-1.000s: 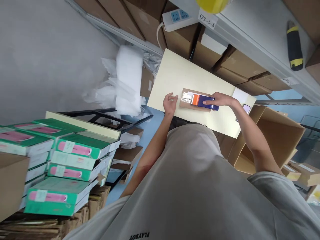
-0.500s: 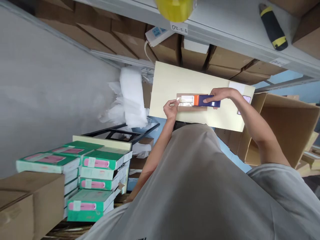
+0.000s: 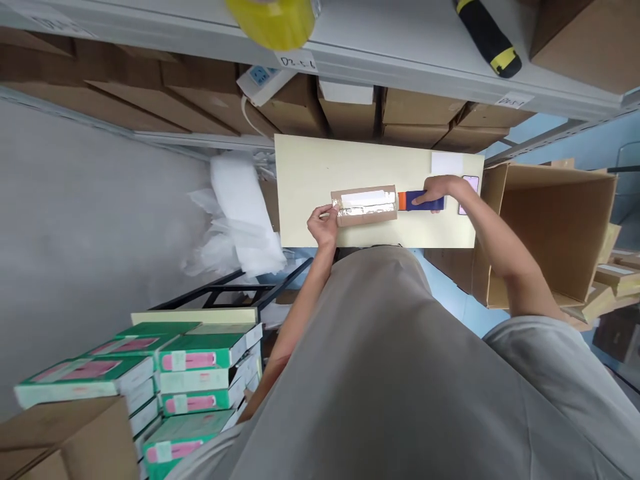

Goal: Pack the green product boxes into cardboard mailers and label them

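Observation:
A small brown cardboard box (image 3: 364,205) lies on a pale yellow table (image 3: 310,173); a white label and a shiny strip of clear tape run along its top. My left hand (image 3: 323,223) is closed in a pinch on the tape's end at the box's left edge. My right hand (image 3: 434,192) grips a blue and orange tape dispenser (image 3: 419,201) just past the box's right end.
A phone (image 3: 467,190) and a white slip (image 3: 447,163) lie at the table's right end. An open carton (image 3: 555,227) stands to the right. Green and pink boxes (image 3: 195,363) are stacked lower left. Shelves of cartons run behind, with a yellow tape roll (image 3: 273,20) and a cutter (image 3: 487,33).
My right hand has drawn the dispenser rightward off the box, laying tape along its top. My left hand closed onto the tape end at the left edge. The view has turned.

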Tool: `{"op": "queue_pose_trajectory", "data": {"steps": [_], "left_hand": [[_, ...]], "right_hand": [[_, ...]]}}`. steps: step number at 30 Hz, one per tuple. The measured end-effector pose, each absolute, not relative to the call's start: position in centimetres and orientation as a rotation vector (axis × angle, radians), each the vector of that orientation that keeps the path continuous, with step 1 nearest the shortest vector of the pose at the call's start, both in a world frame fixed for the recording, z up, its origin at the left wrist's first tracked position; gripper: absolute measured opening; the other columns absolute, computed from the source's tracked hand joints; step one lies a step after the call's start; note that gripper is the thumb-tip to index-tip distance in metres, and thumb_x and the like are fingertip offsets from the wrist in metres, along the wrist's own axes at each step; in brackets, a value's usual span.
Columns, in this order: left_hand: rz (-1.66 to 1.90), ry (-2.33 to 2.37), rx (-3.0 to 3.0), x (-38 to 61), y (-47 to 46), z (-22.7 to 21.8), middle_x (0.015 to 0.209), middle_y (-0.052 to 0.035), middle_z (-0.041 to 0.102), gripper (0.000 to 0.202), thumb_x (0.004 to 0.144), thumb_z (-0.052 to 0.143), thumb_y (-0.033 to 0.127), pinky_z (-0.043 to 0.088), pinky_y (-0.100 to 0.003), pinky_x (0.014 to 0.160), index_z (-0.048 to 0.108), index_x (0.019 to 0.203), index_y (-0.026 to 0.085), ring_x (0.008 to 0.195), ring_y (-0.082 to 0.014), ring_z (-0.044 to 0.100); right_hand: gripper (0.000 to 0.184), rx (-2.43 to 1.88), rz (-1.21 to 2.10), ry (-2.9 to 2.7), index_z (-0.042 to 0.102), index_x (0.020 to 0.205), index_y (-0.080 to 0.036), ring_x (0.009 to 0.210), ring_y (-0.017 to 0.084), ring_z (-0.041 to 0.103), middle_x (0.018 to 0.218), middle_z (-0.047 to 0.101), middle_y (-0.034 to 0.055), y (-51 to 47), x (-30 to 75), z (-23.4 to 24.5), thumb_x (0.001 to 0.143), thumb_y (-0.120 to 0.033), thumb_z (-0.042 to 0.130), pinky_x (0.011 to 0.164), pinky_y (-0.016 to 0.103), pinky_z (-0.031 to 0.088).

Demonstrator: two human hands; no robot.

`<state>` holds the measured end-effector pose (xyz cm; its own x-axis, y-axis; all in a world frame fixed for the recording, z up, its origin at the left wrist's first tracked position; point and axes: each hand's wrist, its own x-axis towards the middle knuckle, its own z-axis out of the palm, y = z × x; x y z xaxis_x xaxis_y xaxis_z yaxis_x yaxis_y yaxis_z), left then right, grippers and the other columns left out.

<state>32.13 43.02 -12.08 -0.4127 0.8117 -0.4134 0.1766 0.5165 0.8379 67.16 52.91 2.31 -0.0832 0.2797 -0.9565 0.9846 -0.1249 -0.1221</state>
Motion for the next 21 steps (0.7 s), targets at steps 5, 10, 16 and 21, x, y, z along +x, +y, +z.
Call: {"op": "queue_pose_trajectory", "data": {"steps": [5, 10, 16, 21], "left_hand": [[0.932, 1.873, 0.754, 30.7, 43.8, -12.1, 0.095, -0.0044, 0.079, 0.017, 0.088, 0.083, 0.031, 0.057, -0.03, 0.082, 0.08, 0.1, 0.02, 0.082, -0.0176, 0.07], [0.951, 2.011, 0.821, 27.0, 44.6, -12.0, 0.105, -0.0074, 0.083, 0.015, 0.091, 0.08, 0.031, 0.061, -0.033, 0.09, 0.079, 0.102, 0.02, 0.093, -0.0205, 0.073], [0.95, 1.999, 0.834, 24.6, 45.1, -12.4, 0.111, -0.0095, 0.084, 0.017, 0.093, 0.078, 0.029, 0.063, -0.033, 0.091, 0.081, 0.107, 0.02, 0.103, -0.0227, 0.078], [0.99, 1.972, 0.823, 24.6, 45.2, -13.1, 0.116, -0.0106, 0.085, 0.017, 0.093, 0.081, 0.029, 0.064, -0.033, 0.092, 0.082, 0.107, 0.02, 0.107, -0.0231, 0.078]], "right_hand": [[0.071, 1.519, -1.3, 1.457, 0.086, 0.094, -0.017, 0.086, 0.032, 0.084, 0.083, 0.086, 0.0128, 51.8, 64.5, 1.8, 0.09, -0.087, 0.08, 0.085, 0.041, 0.061], [0.065, 1.526, -1.38, 1.528, 0.08, 0.086, -0.016, 0.089, 0.027, 0.084, 0.092, 0.088, 0.0146, 49.6, 61.2, 1.3, 0.099, -0.08, 0.073, 0.086, 0.033, 0.059], [0.066, 1.485, -1.496, 1.606, 0.077, 0.083, -0.02, 0.09, 0.027, 0.082, 0.091, 0.087, 0.013, 47.6, 61.0, -0.2, 0.096, -0.085, 0.073, 0.085, 0.033, 0.058], [0.066, 1.515, -1.526, 1.562, 0.08, 0.087, -0.021, 0.088, 0.028, 0.081, 0.09, 0.087, 0.012, 46.6, 63.4, 0.4, 0.096, -0.085, 0.072, 0.083, 0.036, 0.057]]}}
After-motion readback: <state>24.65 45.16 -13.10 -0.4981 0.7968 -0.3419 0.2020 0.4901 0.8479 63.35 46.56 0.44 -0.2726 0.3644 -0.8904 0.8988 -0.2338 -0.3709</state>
